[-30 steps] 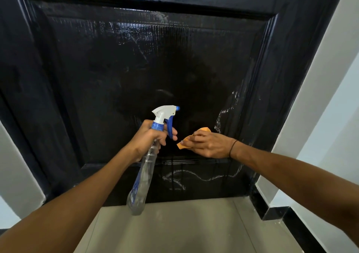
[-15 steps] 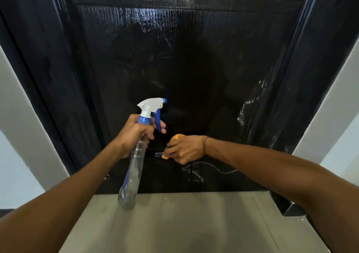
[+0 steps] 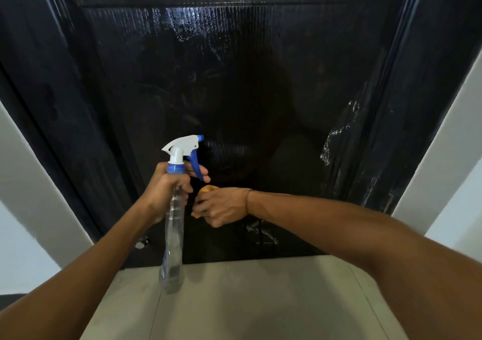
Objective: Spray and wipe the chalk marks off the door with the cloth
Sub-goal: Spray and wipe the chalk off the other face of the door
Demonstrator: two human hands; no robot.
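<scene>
Chalk marks [image 3: 262,231] are sitting low on the wet black door [image 3: 234,84] just right of the right hand [image 3: 221,206] bunching the orange cloth [image 3: 207,189], left hand [image 3: 167,188] clamping the spray bottle [image 3: 174,225], so the wiping is risking smearing.

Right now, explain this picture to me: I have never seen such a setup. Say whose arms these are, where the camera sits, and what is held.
There is no machine here. A person wears a camera on the head, so it looks forward and down along their own two arms at a black door. The left hand holds a clear spray bottle by the neck, one finger on the blue trigger. The right hand has its grip closed on an orange cloth, low at the door. White chalk marks show on the door's right side, with more beneath the right wrist. Below is a pale tiled floor.
</scene>
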